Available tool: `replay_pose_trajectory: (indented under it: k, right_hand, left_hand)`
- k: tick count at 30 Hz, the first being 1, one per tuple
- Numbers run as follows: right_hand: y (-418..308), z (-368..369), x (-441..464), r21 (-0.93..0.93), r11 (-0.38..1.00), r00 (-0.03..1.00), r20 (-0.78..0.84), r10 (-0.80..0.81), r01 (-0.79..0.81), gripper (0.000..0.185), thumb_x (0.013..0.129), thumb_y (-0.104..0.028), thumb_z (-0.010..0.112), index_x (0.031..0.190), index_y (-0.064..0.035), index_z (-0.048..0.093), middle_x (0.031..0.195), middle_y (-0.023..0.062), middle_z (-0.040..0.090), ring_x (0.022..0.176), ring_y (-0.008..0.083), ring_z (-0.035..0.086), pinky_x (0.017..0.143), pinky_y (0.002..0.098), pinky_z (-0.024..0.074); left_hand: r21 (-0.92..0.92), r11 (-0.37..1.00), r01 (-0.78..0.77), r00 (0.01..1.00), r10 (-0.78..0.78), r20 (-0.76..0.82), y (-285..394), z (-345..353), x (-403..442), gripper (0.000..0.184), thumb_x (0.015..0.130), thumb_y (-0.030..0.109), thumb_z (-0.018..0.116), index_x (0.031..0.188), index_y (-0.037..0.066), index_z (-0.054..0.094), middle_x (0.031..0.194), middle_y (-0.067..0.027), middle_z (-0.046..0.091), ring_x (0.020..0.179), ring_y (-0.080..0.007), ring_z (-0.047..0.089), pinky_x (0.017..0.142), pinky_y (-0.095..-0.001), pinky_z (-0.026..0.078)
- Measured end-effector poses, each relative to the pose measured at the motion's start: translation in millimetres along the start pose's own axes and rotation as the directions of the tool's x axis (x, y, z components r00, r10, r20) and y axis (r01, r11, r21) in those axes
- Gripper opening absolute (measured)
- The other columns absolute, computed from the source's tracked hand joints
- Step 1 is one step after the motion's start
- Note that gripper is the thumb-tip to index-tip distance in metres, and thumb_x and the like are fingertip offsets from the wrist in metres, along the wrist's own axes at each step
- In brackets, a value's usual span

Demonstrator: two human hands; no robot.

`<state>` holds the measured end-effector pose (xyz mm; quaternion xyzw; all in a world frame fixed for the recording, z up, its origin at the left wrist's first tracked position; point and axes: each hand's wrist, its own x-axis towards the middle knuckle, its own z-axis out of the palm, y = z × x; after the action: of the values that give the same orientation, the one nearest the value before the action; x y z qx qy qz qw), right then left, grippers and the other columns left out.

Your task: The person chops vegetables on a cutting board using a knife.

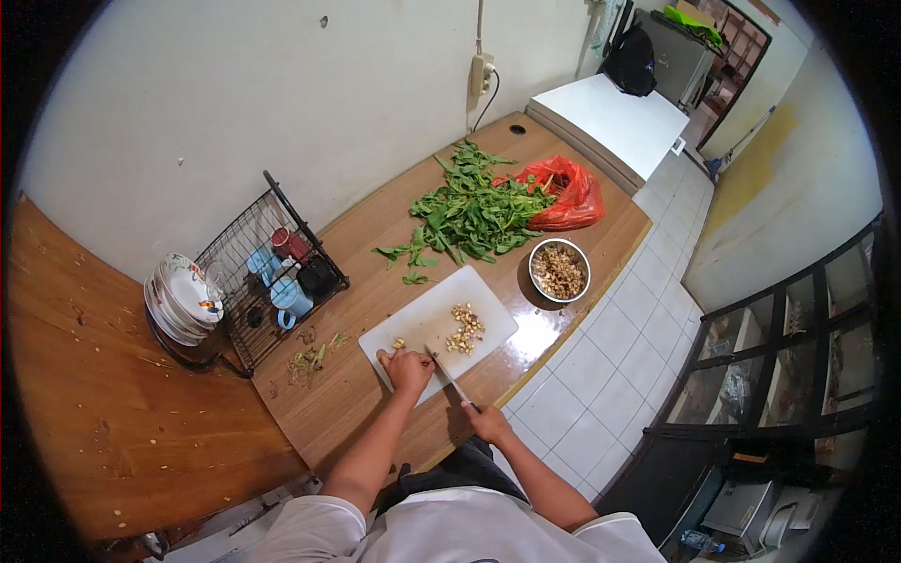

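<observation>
My right hand is wrapped round the dark handle of a kitchen knife, whose blade points up and left over the white cutting board. Close to the blade tip, my left hand rests on the board's near left part with its fingers pinched together; whatever they hold is too small to name. A small pale piece lies just beyond those fingers. Right of the knife tip is a loose pile of chopped yellowish-brown pieces. A metal bowl of similar brown pieces stands beyond the board, to the right.
Leafy greens spread across the wooden table beside a red plastic bag. Plant scraps lie left of the board. A black wire rack holds cups, with stacked plates alongside. White floor tiles border the table's right edge.
</observation>
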<state>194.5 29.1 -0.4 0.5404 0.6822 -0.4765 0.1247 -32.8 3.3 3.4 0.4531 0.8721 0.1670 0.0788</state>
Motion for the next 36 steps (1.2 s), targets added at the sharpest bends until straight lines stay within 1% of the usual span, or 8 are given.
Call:
replay_pose_trajectory:
  k: [8,14,20,21,24,28,34,36]
  right_hand:
    - [-13,-14,11,-0.057,0.998,0.990,-0.135,-0.029,0.022,0.074,0.095,-0.070,0.044,0.103,-0.0023,0.075,0.094,0.0246,0.073,0.100,0.0396,0.070,0.088,0.0454,0.0522]
    - [17,-2,-4,0.060,0.995,0.997,-0.025,-0.080,0.081,0.074,0.095,-0.069,0.047,0.107,-0.0011,0.074,0.089,0.0215,0.073,0.096,0.0370,0.071,0.089,0.0425,0.0528]
    - [1,-5,-17,0.024,0.991,0.987,-0.093,-0.128,0.131,0.075,0.096,-0.069,0.044,0.105,-0.0009,0.074,0.097,0.0256,0.073,0.102,0.0418,0.069,0.092,0.0456,0.0511]
    - [6,0,2,-0.014,0.998,0.998,-0.004,-0.057,0.057,0.076,0.096,-0.069,0.043,0.112,-0.0013,0.072,0.105,0.0292,0.070,0.109,0.0446,0.065,0.096,0.0466,0.0496]
    - [-4,-1,12,-0.100,0.995,0.997,0.064,0.033,-0.026,0.076,0.095,-0.070,0.042,0.118,-0.0025,0.070,0.110,0.0305,0.069,0.112,0.0455,0.064,0.097,0.0475,0.0491]
    - [-4,-8,-23,0.001,0.993,0.992,-0.048,-0.115,0.116,0.077,0.095,-0.070,0.041,0.117,-0.0019,0.070,0.110,0.0306,0.069,0.111,0.0464,0.064,0.097,0.0490,0.0491]
    - [-4,-12,5,-0.051,0.999,0.999,-0.050,0.012,-0.014,0.070,0.097,-0.066,0.045,0.118,-0.0036,0.071,0.110,0.0312,0.069,0.109,0.0445,0.066,0.094,0.0499,0.0507]
    - [7,-10,2,0.137,0.988,0.997,-0.035,-0.072,0.076,0.071,0.097,-0.067,0.044,0.092,-0.0030,0.075,0.086,0.0221,0.072,0.088,0.0356,0.071,0.083,0.0442,0.0529]
  left_hand:
    - [-0.061,0.998,0.005,1.000,-0.005,0.006,2,-1,-4,0.010,0.076,0.034,0.082,0.079,0.024,0.082,0.077,0.0001,0.074,0.094,-0.0200,0.063,0.104,-0.0522,0.026]
    - [-0.045,0.997,0.061,0.995,-0.057,0.087,0,-2,-2,0.009,0.074,0.032,0.082,0.078,0.024,0.082,0.079,-0.0011,0.074,0.098,-0.0206,0.063,0.107,-0.0544,0.025]
    - [-0.052,0.996,0.068,0.995,-0.064,0.071,0,1,0,0.007,0.072,0.030,0.081,0.077,0.026,0.082,0.080,-0.0023,0.075,0.104,-0.0221,0.063,0.106,-0.0540,0.027]
    - [-0.047,0.997,0.055,0.996,-0.052,0.067,-3,6,2,0.007,0.072,0.030,0.082,0.077,0.026,0.082,0.080,-0.0027,0.075,0.105,-0.0226,0.063,0.106,-0.0542,0.028]
    - [-0.029,0.998,0.051,0.995,-0.048,0.090,-2,7,-2,0.008,0.072,0.030,0.082,0.079,0.025,0.082,0.082,-0.0033,0.075,0.107,-0.0237,0.063,0.106,-0.0547,0.029]
    - [-0.007,0.999,0.042,0.998,-0.041,0.054,2,2,-2,0.010,0.071,0.030,0.083,0.080,0.025,0.082,0.085,-0.0036,0.076,0.109,-0.0247,0.062,0.105,-0.0546,0.030]
    - [-0.037,0.999,0.024,0.996,-0.021,0.085,3,0,-3,0.009,0.072,0.028,0.084,0.080,0.025,0.082,0.086,-0.0029,0.076,0.113,-0.0254,0.061,0.104,-0.0517,0.032]
    - [-0.073,0.997,0.016,0.996,-0.009,0.091,3,-4,-3,0.009,0.072,0.027,0.084,0.080,0.025,0.082,0.086,-0.0023,0.076,0.114,-0.0256,0.061,0.104,-0.0509,0.032]
